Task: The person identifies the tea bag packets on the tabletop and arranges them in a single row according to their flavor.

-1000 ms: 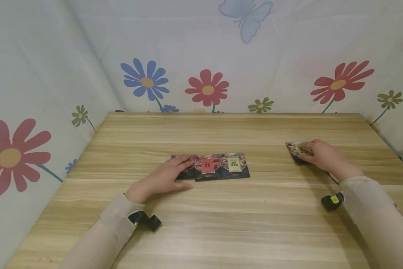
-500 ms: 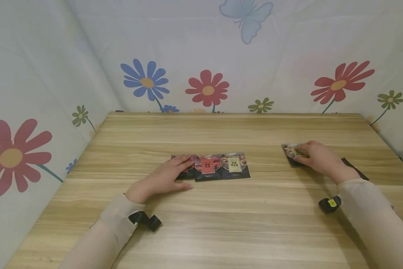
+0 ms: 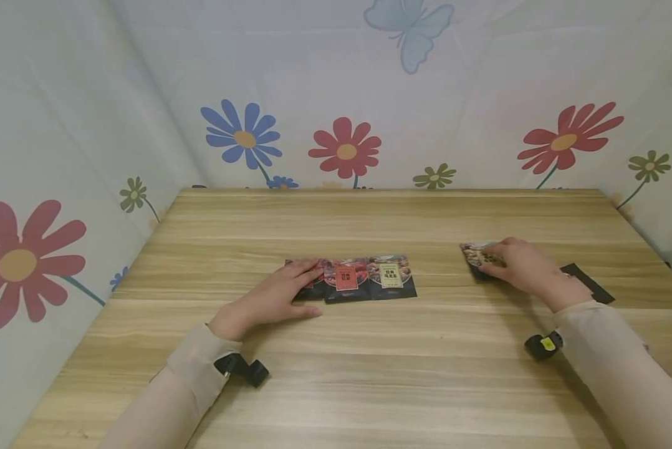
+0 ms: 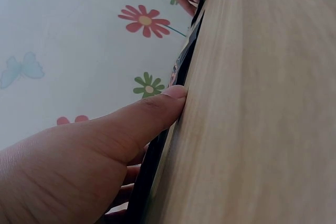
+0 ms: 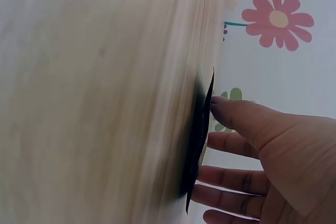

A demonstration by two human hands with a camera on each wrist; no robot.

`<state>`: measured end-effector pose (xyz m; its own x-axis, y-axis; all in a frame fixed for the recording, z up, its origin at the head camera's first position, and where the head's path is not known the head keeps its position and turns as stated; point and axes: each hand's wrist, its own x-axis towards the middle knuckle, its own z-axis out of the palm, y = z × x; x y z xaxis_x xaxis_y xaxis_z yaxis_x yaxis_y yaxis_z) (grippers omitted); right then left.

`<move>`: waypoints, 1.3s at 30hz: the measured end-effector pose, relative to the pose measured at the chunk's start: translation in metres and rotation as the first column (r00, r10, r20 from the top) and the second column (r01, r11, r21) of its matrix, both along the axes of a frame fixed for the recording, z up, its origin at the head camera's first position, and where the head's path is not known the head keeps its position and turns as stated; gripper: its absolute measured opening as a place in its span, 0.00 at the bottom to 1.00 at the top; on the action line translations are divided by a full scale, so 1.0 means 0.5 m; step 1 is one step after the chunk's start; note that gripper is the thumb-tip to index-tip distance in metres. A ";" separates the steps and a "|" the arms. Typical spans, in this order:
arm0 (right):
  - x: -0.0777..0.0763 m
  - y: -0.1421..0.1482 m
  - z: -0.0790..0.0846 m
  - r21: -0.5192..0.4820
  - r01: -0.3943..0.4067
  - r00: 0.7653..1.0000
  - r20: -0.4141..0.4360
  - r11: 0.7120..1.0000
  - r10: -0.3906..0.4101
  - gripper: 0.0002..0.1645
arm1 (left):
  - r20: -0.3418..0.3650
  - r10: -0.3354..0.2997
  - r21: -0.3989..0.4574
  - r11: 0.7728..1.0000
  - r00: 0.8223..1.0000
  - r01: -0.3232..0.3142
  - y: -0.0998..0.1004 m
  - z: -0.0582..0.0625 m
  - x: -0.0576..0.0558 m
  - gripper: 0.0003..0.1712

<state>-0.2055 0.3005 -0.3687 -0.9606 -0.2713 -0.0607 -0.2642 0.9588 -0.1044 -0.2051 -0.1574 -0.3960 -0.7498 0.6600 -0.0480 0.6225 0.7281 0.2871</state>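
In the head view my left hand point(image 3: 271, 296) rests with fairly straight fingers on a dark red tea sachet point(image 3: 312, 290), covering most of it. Beside it, edge to edge in a row, lie a tea sachet with a red label point(image 3: 347, 277) and one with a cream label point(image 3: 391, 275). Further right, my right hand point(image 3: 523, 268) holds another dark tea sachet point(image 3: 472, 257) between thumb and fingers, hiding its label. That sachet looks slightly raised off the table in the right wrist view, where its thin edge point(image 5: 202, 135) shows.
A dark flat packet point(image 3: 588, 284) lies under my right wrist, partly hidden by it. The wooden table point(image 3: 369, 374) ends at a flower-print cloth point(image 3: 470, 125) at the back and sides.
My right hand has moved left with its sachet, towards the row. More of the dark packet shows behind that hand. My left hand and the row have stayed still.
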 end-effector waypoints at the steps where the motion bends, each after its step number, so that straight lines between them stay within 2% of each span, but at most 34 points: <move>1: 0.001 -0.002 -0.001 0.000 -0.004 1.000 -0.002 1.000 0.004 0.31 | 0.002 0.001 0.000 1.000 1.000 -0.001 0.000 0.000 0.000 0.47; 27: 0.027 -0.075 -0.001 0.007 -0.039 0.998 -0.044 0.999 0.039 0.30 | -0.008 -0.006 0.009 1.000 1.000 0.006 -0.001 -0.002 0.001 0.47; 39: 0.034 -0.102 -0.003 -0.015 -0.086 0.994 -0.064 0.996 0.085 0.30 | -0.025 -0.021 0.008 1.000 0.999 0.022 0.000 0.000 0.000 0.47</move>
